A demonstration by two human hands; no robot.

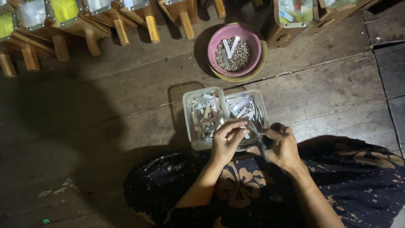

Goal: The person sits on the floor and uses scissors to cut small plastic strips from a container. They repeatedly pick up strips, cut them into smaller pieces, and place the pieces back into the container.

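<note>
A: What's nearest?

B: A dark flowered skirt (240, 190), both hands above it. The left hand (225, 141) has its fingertips pinched together on a small pale strip (244, 131). The right hand (280, 145) is curled around a dark tool (262, 147); what kind, I cannot tell.

A: And past the hands?

B: They touch the near edge of a clear two-compartment box (187, 120) full of strips. Beyond is bare plank floor (105, 97), a pink bowl (253, 40) of small metal bits, then wooden boxes (76, 21) along the far edge.
</note>
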